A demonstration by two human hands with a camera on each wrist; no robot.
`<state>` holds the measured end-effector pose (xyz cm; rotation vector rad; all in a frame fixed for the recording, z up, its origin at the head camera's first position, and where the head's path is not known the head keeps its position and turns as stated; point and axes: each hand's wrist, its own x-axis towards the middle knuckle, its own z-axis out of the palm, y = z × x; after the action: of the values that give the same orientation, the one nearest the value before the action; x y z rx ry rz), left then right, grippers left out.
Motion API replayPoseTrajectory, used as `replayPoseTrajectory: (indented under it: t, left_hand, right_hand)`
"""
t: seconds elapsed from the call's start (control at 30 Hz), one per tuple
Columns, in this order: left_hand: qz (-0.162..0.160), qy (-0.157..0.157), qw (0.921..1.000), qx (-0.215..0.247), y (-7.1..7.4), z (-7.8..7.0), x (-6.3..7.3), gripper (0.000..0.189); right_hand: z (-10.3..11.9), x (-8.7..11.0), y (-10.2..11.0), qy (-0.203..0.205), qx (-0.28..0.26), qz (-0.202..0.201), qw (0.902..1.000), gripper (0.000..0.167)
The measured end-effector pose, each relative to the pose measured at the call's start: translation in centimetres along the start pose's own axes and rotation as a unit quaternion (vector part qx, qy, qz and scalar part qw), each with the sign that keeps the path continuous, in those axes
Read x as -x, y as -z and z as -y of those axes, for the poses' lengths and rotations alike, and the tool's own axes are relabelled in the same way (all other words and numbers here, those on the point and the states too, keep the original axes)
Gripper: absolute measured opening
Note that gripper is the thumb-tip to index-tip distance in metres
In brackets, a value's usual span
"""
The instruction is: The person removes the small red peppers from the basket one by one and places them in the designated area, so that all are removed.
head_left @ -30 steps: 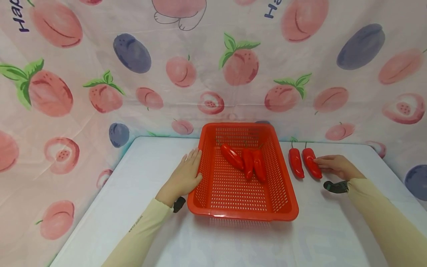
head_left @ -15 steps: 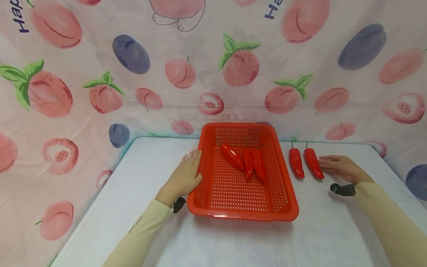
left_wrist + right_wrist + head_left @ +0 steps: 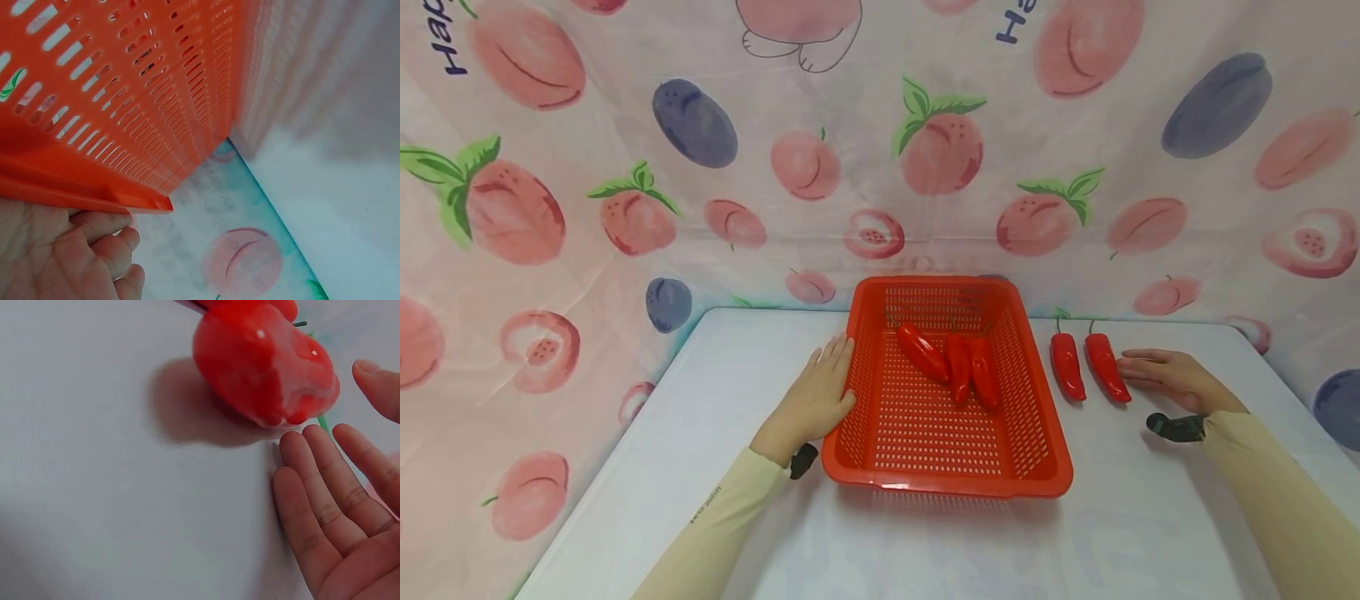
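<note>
A red plastic basket (image 3: 947, 482) with slotted walls stands mid-table, and several red chili peppers (image 3: 922, 354) lie inside it. My left hand (image 3: 814, 402) rests along the basket's left rim, its fingers extended; the left wrist view shows those fingers (image 3: 103, 228) under the rim's edge. To the right of the basket, two more red chili peppers lie side by side on the table: an inner one (image 3: 1067, 367) and an outer one (image 3: 1107, 368). My right hand (image 3: 1172, 379) is beside the outer pepper, fingers stretched toward it, holding nothing. In the right wrist view its fingertips (image 3: 294, 440) come right up to that pepper (image 3: 262, 362).
The white table (image 3: 1150, 517) extends on both sides of the basket and in front of it. Behind and to the left hangs a fruit-print cloth (image 3: 737, 275), close to the basket's far rim. Dark camera mounts (image 3: 1176, 427) sit at the wrists.
My right hand has drawn back to the right, from touching the outer pepper to just beside it. That pepper has shifted slightly right. My left hand stays at the basket.
</note>
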<state>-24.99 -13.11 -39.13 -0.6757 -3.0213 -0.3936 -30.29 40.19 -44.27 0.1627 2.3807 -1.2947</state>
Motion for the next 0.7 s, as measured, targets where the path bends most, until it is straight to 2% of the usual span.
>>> replayPoseTrajectory:
  t: [0.2, 0.3, 0.4, 0.6, 0.7]
  left_hand:
    - [0.001, 0.002, 1.0, 0.005, 0.1, -0.1, 0.0, 0.07]
    - [0.002, 0.002, 1.0, 0.006, 0.1, -0.1, 0.0, 0.069]
    - [0.001, 0.002, 1.0, 0.008, 0.0, -0.1, 0.1, 0.07]
    - [0.0, 0.0, 1.0, 0.002, 0.0, -0.1, 0.1, 0.07]
    - [-0.001, -0.001, 1.0, 0.003, 0.0, -0.1, 0.1, 0.069]
  right_hand:
    - [0.3, 0.5, 0.6, 0.012, 0.02, -0.003, 0.9997, 0.086]
    - [1.0, 0.9, 0.9, 0.032, 0.03, -0.006, 0.999, 0.083]
    - [2.0, 1.3, 1.3, 0.067, 0.03, -0.008, 0.9973, 0.078]
    - [4.5, 2.2, 1.7, 0.15, -0.021, 0.01, 0.9884, 0.057]
    - [6.1, 2.6, 1.5, 0.177, -0.011, 0.024, 0.9839, 0.051]
